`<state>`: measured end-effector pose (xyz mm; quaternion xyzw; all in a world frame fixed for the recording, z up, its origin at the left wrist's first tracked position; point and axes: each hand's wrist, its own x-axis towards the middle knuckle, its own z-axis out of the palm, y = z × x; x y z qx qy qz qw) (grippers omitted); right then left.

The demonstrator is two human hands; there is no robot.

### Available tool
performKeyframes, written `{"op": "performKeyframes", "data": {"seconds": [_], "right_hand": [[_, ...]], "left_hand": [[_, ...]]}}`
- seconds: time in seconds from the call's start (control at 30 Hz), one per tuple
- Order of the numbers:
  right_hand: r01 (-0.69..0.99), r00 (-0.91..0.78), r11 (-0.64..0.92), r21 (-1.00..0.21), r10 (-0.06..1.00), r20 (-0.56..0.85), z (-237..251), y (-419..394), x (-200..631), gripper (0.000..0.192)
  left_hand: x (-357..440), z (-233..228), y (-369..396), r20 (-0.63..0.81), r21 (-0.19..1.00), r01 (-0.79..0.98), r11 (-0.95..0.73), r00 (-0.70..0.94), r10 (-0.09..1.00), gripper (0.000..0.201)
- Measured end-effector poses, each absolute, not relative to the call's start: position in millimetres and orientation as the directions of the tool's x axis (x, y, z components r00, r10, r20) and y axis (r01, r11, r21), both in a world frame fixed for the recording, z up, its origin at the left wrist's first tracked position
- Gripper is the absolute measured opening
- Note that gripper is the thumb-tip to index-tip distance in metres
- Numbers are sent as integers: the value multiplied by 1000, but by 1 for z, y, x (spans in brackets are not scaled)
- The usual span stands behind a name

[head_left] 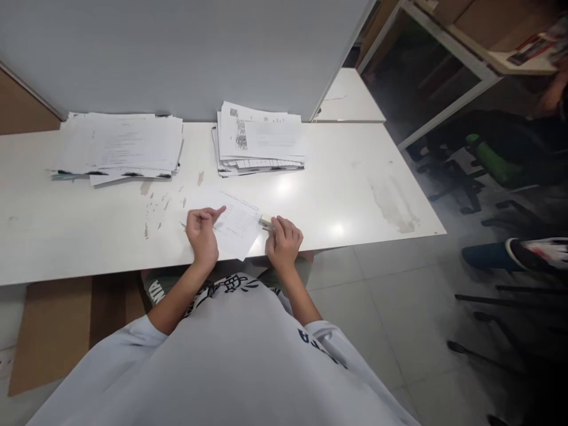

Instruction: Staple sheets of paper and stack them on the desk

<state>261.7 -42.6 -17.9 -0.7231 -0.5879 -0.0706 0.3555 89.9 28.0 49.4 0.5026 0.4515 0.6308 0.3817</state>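
Note:
A printed sheet of paper [239,228] lies at a slant near the front edge of the white table, between my two hands. My right hand [284,239] is closed around a small stapler [267,221] with a cream top and a darker underside. Its front end reaches the sheet's right edge. At the sheet's left side is my left hand [203,239], fingers curled in and one digit stretched toward the print. A thin tip pokes out left of that hand; what the fingers hold, if anything, is hidden.
Two stacks of printed papers stand against the grey partition [186,53]: a left stack [124,145] and a right stack [264,139]. The table [355,177] has worn patches and ends at the right. Beyond it are chair legs and a blue bin [488,255]. Cardboard [53,337] stands below left.

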Motion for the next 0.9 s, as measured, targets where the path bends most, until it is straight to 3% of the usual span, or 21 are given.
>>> {"op": "performKeyframes", "data": {"seconds": [0.07, 0.13, 0.23, 0.33, 0.4, 0.47, 0.57, 0.67, 0.73, 0.77, 0.83, 0.9], "right_hand": [[903, 291, -44, -426, 793, 535, -18, -42, 261, 42], [907, 280, -23, -421, 780, 560, -17, -42, 260, 40], [911, 261, 0, -411, 772, 580, -16, -41, 257, 40], [912, 259, 3, -409, 770, 583, -17, -40, 254, 43], [916, 250, 17, -401, 756, 605, -18, -39, 254, 42], [916, 248, 26, -399, 748, 616, -19, -39, 254, 41], [908, 263, 13, -420, 763, 591, -18, -39, 254, 39], [900, 279, -3, -436, 773, 570, -18, -39, 254, 38], [902, 283, -11, -432, 770, 571, -17, -38, 253, 37], [903, 282, -13, -429, 770, 572, -16, -38, 253, 37], [904, 278, -12, -428, 777, 565, -14, -36, 252, 37], [898, 279, -13, -440, 790, 546, -13, -34, 251, 37]], "left_hand": [[83, 68, 48, 399, 916, 96, -390, -110, 910, 15], [72, 77, 54, 455, 812, 317, -491, 182, 871, 17], [54, 67, 37, 294, 457, 523, -719, 674, 677, 42], [43, 34, 7, 145, 157, 524, -837, 826, 544, 68], [38, 15, -10, 163, 63, 545, -836, 821, 548, 61], [32, 7, -18, 236, 58, 596, -801, 771, 591, 58], [19, 20, -9, 382, 183, 728, -661, 567, 730, 48], [12, 60, 24, 543, 361, 850, -384, 144, 828, 35], [18, 97, 51, 677, 463, 821, -334, -84, 731, 41], [26, 117, 64, 763, 458, 785, -416, -108, 637, 42], [51, 152, 89, 886, 288, 710, -642, 57, 460, 45], [90, 174, 113, 889, 108, 612, -783, 294, 352, 51]]}}
